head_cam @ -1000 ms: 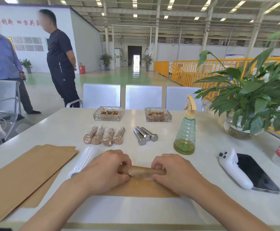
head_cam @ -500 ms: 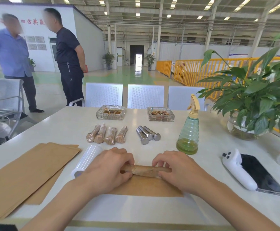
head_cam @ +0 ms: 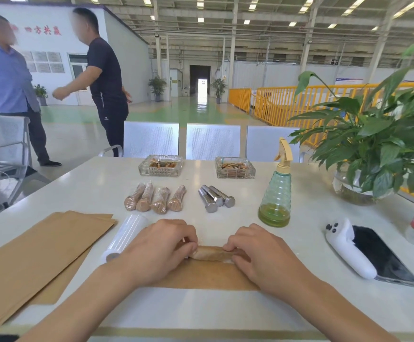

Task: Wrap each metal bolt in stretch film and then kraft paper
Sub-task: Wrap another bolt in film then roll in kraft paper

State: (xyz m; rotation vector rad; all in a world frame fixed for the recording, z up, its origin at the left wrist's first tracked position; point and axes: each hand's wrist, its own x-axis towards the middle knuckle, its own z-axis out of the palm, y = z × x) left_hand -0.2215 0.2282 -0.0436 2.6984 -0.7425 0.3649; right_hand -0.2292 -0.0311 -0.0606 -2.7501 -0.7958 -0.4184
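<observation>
Kraft paper (head_cam: 208, 275), brown and matte, is curling round the cylindrical bolt (head_cam: 212, 253); your left hand (head_cam: 156, 248) and right hand (head_cam: 262, 255) are each pinching its ends, on the counter (head_cam: 324, 304)

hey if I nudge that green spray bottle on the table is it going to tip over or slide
The spray bottle stands upright on a wide round base and narrows toward the trigger, so a low nudge would probably slide it on the smooth table rather than topple it. Only a shallow layer of green liquid shows at the bottom, so it is likely light. A push near the trigger could tip it.
</observation>
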